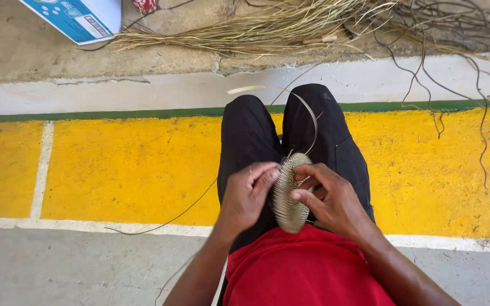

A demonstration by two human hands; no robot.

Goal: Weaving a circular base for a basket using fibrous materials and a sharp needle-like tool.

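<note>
Gripping a small coiled woven disc (289, 192) edge-on between both hands, held over the lap just above the red shirt (304, 272). Left hand (248, 195) is closed on the disc's left rim, fingers curled over its top edge. Right hand (330, 198) clamps the right side, thumb pressed on the near face, fingers wrapped behind. Disc stands roughly upright, tilted slightly, pale straw colour with tight ribbed coils.

A flat pale strip (307, 110) rises from the top of the disc, arcs up over the black trousers (290, 133) and curves back left above the knees. Free end hangs in air.

Person sits with legs stretched over a yellow painted floor band (131, 170) with white lines, green stripe along its far edge. A thin dark strand (171, 218) lies on the yellow paint left of the legs.

Further off: bundle of dry straw-coloured fibres (256, 28) on the concrete, tangle of dark thin vines (455, 34) at right, blue-and-white cardboard box (77, 17) at top left.
</note>
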